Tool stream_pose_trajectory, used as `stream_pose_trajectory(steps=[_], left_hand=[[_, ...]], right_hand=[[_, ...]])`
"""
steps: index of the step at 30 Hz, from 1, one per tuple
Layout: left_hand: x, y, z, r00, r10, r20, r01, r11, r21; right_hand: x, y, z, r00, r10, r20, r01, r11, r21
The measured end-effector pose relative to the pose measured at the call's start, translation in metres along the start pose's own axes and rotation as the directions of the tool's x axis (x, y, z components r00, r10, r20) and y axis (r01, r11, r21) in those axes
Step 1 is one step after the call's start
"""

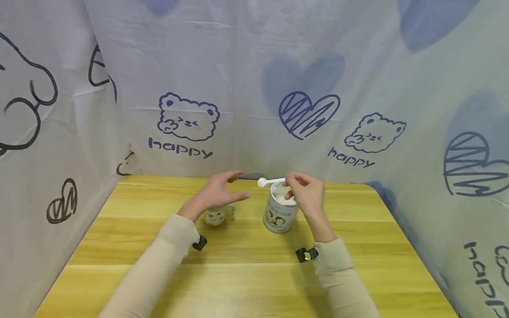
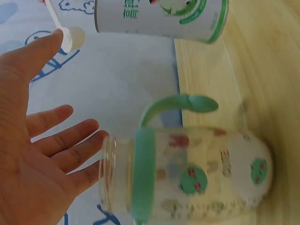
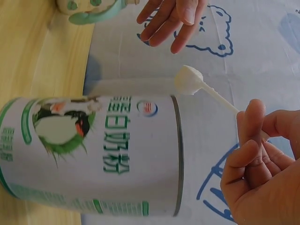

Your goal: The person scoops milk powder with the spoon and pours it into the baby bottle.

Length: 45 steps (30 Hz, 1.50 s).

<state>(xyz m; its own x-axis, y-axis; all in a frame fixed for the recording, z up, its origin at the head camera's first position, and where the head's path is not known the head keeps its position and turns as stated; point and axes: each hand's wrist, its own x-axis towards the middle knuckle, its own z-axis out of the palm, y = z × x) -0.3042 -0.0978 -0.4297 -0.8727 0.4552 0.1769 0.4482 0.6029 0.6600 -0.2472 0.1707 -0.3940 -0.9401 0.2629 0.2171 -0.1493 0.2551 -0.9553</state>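
Over the near part of the wooden table (image 1: 254, 282), two pale sleeves (image 1: 155, 260) extend. Toward the far edge: milk powder tin (image 1: 278, 216), upright, lid off; green-handled baby bottle (image 1: 214, 216) upright, left of it. Left hand (image 1: 218, 192) above bottle, thumb and fingers spread wide, holding nothing; contact with bottle rim unclear. Right hand (image 1: 308, 194) pinches white scoop (image 1: 262, 182) by its handle end, bowl near tin's left rim. Printed cloth (image 1: 246, 88) behind.

Risks: scoop tilting in that end-of-handle pinch would likely spill powder onto table; a low left hand could tip bottle.

Head view shows powder (image 1: 284, 199) inside tin; wrist views don't. Left wrist view shows bottle's clear, uncapped neck (image 2: 115, 173), which the left arm hides from head view.
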Motion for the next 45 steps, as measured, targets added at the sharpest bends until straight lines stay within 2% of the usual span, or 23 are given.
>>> stream_pose_trajectory(steps=[6, 12, 21, 26, 32, 45], left_hand=[[-0.011, -0.015, -0.007, 1.000, -0.005, 0.002, 0.005, 1.000, -0.010], [-0.021, -0.023, -0.015, 0.999, -0.038, 0.009, 0.038, 0.999, -0.023], [-0.034, -0.034, -0.023, 0.998, -0.066, -0.010, 0.066, 0.998, 0.004], [-0.038, -0.041, -0.024, 0.997, -0.073, -0.019, 0.073, 0.997, 0.002], [-0.045, -0.048, -0.025, 0.997, -0.072, -0.031, 0.072, 0.997, -0.003], [-0.058, -0.066, -0.022, 0.991, -0.130, -0.032, 0.129, 0.991, -0.037]], right_hand=[[-0.002, -0.001, 0.013, 1.000, -0.004, 0.029, 0.003, 1.000, 0.016], [-0.002, -0.001, 0.024, 0.998, -0.008, 0.058, 0.006, 0.999, 0.036], [-0.005, -0.003, 0.043, 0.995, -0.028, 0.099, 0.023, 0.999, 0.049], [-0.006, -0.004, 0.053, 0.993, -0.021, 0.117, 0.014, 0.998, 0.062], [-0.009, -0.005, 0.066, 0.987, -0.050, 0.155, 0.036, 0.995, 0.091], [-0.014, -0.006, 0.090, 0.976, -0.058, 0.212, 0.037, 0.994, 0.103]])
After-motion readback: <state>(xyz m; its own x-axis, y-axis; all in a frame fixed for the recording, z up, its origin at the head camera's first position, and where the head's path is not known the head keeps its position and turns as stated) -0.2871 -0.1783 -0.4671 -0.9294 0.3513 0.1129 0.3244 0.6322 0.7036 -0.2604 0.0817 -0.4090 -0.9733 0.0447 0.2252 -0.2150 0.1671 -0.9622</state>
